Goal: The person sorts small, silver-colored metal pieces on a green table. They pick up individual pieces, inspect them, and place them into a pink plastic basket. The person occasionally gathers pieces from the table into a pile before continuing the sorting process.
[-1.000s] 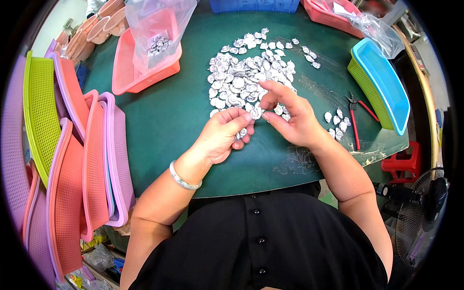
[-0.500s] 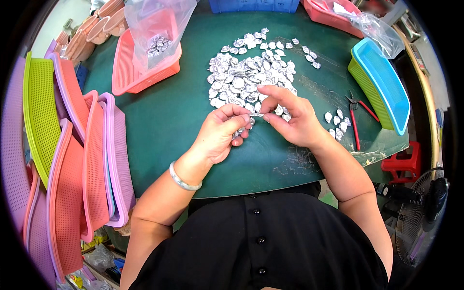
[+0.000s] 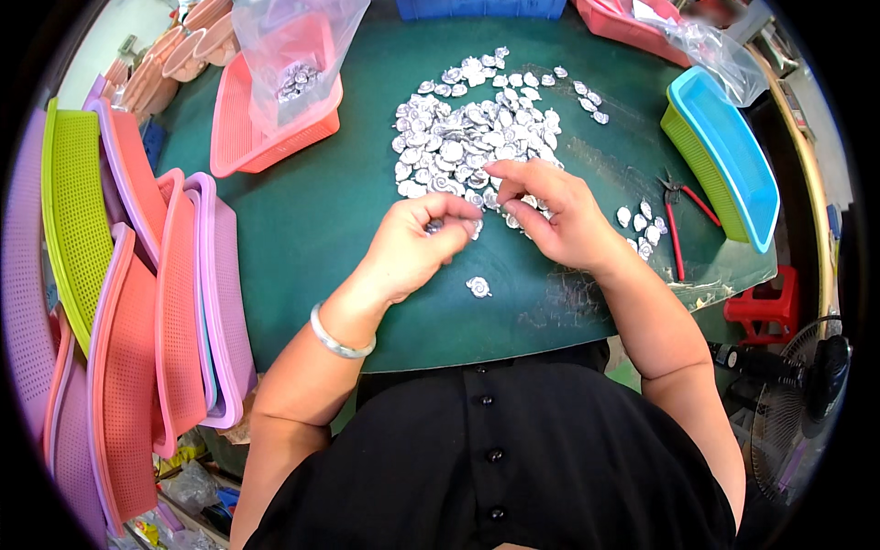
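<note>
A heap of small silver spiral-shaped pieces (image 3: 467,137) covers the middle of the green table. At its near left edge is my left hand (image 3: 417,240), thumb and fingers closed around silver pieces that show in the palm and by the fingertips. My right hand (image 3: 566,220) hovers over the heap's near right edge, its thumb and forefinger apart, with nothing visible between them. A single silver spiral piece (image 3: 478,287) lies in front of the hands, towards the table's near edge.
To the right lie a small group of silver pieces (image 3: 644,225) and red-handled pliers (image 3: 676,229), beside nested blue and green baskets (image 3: 724,156). A coral basket with a plastic bag (image 3: 275,151) stands at left. Stacked colourful baskets (image 3: 128,367) line the left side; a fan (image 3: 793,412) stands at right.
The piece between both hands' fingertips is gone from there, and one silver piece now lies on the table in front. My hands have drawn slightly apart, the left moving left.
</note>
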### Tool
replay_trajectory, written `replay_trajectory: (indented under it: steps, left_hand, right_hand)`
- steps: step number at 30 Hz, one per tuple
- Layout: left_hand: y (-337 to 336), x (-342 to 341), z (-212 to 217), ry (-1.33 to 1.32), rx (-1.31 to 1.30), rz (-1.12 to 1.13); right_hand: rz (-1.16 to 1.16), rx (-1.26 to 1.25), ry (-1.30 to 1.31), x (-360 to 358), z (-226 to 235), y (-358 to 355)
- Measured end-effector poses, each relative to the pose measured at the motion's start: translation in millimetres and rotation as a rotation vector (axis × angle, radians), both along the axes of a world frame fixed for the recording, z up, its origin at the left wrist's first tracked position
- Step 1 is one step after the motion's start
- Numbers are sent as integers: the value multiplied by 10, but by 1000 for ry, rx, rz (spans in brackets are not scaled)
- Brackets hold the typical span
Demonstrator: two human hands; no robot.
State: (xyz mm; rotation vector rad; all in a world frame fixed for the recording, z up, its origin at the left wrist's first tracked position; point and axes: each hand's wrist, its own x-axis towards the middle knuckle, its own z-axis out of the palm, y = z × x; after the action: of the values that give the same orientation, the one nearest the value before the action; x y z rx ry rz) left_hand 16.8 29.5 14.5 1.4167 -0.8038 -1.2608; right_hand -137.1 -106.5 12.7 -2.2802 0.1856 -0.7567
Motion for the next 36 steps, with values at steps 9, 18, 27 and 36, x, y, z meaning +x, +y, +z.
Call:
replay_trajectory:
  steps: [9,18,27,36]
  left_hand:
    - [126,-58,15,-916,-184,-506]
    - [59,-19,-91,-252,-42,-250]
    - [2,-71,12,247,71,-29]
    - [-34,-146,-132,38,-26,77]
  right_hand:
    - [3,-66,216,-80,79,-152]
    - [74,-222,326,-79,122,-73]
    - [46,348,219,-56,0,-76]
    - [126,728,169,0,-22,-12]
